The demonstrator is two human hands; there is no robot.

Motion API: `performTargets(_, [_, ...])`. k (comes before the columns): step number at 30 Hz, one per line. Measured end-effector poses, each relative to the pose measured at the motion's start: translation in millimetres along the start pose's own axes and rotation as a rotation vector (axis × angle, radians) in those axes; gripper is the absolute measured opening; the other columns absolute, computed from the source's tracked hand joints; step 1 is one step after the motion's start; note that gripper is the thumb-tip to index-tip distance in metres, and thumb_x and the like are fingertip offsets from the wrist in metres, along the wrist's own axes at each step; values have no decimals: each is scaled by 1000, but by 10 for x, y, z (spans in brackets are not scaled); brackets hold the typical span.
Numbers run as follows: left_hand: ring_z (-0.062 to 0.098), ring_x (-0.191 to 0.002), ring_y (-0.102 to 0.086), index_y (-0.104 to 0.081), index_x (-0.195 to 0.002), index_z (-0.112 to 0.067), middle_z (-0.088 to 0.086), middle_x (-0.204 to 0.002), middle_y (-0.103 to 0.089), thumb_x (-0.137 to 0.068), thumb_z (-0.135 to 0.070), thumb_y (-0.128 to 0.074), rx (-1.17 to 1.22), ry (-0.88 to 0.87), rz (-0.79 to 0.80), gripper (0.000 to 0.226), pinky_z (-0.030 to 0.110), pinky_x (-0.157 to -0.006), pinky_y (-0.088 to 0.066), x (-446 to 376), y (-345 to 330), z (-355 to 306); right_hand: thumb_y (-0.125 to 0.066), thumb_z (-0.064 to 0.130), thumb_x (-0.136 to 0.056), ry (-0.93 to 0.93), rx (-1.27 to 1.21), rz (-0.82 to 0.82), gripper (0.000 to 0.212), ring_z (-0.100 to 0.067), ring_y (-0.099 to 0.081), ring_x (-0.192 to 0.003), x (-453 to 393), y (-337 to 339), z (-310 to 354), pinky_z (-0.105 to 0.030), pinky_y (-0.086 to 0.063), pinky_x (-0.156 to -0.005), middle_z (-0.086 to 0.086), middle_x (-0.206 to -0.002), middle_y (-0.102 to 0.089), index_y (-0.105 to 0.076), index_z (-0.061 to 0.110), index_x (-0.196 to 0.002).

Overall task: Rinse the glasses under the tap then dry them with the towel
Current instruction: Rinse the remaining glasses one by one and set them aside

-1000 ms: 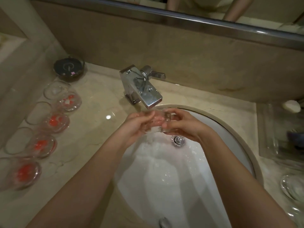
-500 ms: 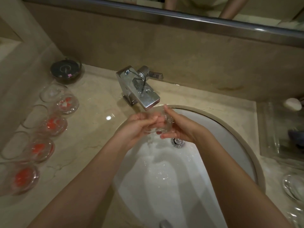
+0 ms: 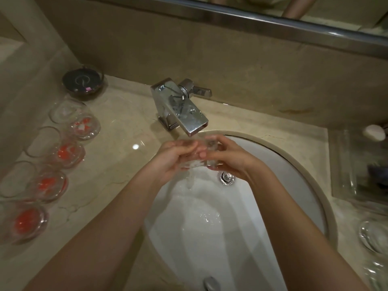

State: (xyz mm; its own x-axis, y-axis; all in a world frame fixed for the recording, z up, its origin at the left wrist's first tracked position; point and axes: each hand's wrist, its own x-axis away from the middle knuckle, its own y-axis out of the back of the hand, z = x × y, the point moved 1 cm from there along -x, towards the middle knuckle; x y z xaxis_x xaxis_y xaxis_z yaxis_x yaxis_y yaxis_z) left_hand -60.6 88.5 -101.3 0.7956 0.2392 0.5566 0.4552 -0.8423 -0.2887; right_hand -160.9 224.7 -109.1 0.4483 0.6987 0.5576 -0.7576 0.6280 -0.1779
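Observation:
A clear glass (image 3: 206, 153) sits between both hands right under the spout of the chrome tap (image 3: 181, 110), with water running over it into the white sink (image 3: 283, 185). My left hand (image 3: 174, 158) grips its left side and my right hand (image 3: 228, 158) curls round its right side. Much of the glass is hidden by my fingers. Several more clear glasses (image 3: 69, 154) with red-marked bases lie in a row on the counter at the left. No towel is in view.
A dark round dish (image 3: 83, 81) stands at the back left of the marble counter (image 3: 117, 131). At the right is a clear tray (image 3: 357, 169), with another glass (image 3: 373, 236) in front of it. The drain (image 3: 226, 177) lies just beyond my right hand.
Both hands have stayed under the spout and turned the glass slightly between them. The view has shifted a little.

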Motion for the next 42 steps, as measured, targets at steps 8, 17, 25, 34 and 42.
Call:
performTargets(8, [12, -79, -72, -71, -94, -12, 1, -82, -76, -89, -13, -64, -18, -12, 5, 8, 27, -69, -48, 8, 27, 11, -65, 21, -91, -40, -75, 28, 16, -21, -66, -82, 19, -24, -10, -29, -56, -73, -13, -94, -64, -68, 17, -106])
performTargets(17, [14, -76, -71, -68, -106, 0, 5, -83, -75, -81, -13, -68, -7, -23, 49, 28, 27, -71, -52, 20, 27, 91, -62, 35, -90, -82, -113, 2, 37, -20, -67, -100, 87, -36, 1, -34, -57, -82, -13, -109, -69, -65, 11, -118])
performTargets(25, [15, -91, -70, -65, -109, -12, 2, -104, -71, -73, -27, -82, 48, -254, -409, 42, 27, -77, -54, 45, -200, 338, -43, 48, -99, -7, -253, -226, 48, -20, -64, -67, 91, -366, -274, -22, -54, -60, -10, -84, -68, -65, 7, -110])
performTargets(34, [12, -71, -67, -54, -119, -13, 9, -99, -68, -79, -24, -79, 280, -154, -472, 48, 22, -51, -50, -40, -285, 381, -41, 58, -95, -1, -149, -561, 52, -21, -68, -71, -76, -558, -412, -38, -59, -69, -14, -88, -70, -56, 9, -104])
performTargets(42, [16, -94, -71, -58, -126, -20, 2, -111, -71, -70, -46, -80, 333, -168, -487, 65, 30, -75, -57, -56, -283, 466, -25, 53, -101, -133, -257, -422, 54, -25, -69, -96, -64, -651, -395, -43, -55, -87, -10, -105, -71, -63, 15, -104])
